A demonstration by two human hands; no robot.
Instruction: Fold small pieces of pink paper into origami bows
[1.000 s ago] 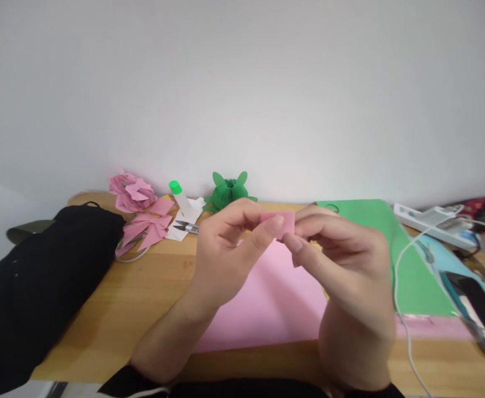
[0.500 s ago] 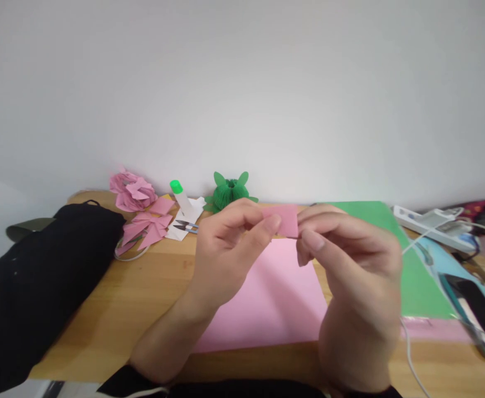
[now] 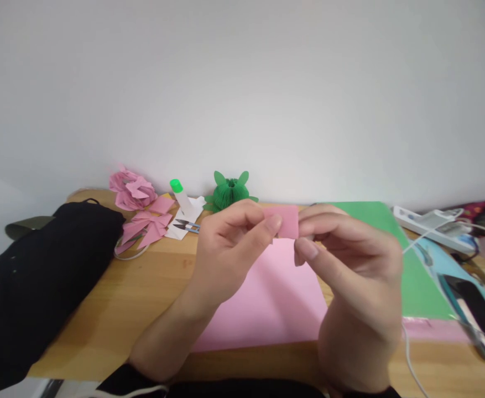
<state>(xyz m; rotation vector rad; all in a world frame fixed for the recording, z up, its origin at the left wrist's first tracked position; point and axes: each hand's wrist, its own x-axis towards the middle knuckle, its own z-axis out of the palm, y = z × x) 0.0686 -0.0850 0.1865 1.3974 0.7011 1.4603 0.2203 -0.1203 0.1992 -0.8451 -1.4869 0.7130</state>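
Note:
A small pink paper piece [image 3: 287, 222] is held up above the desk between both hands. My left hand [image 3: 229, 249] pinches its left edge with thumb and forefinger. My right hand [image 3: 350, 260] pinches its right edge, the thumb just below the paper. Under the hands a large pink paper sheet [image 3: 267, 298] lies flat on the wooden desk [image 3: 142, 293].
Pink folded paper flowers [image 3: 136, 207], a green-capped glue stick [image 3: 180, 196], small snips [image 3: 186, 225] and a green paper ornament [image 3: 229, 192] stand at the back. A black bag [image 3: 35, 276] lies left. A green sheet [image 3: 408, 265], a power strip [image 3: 433, 224], cables and a phone [image 3: 478, 309] lie right.
The pink piece has shifted slightly right and shows more between the fingers. My right thumb has slid lower, beneath the paper's edge. Both hands stay at the same height.

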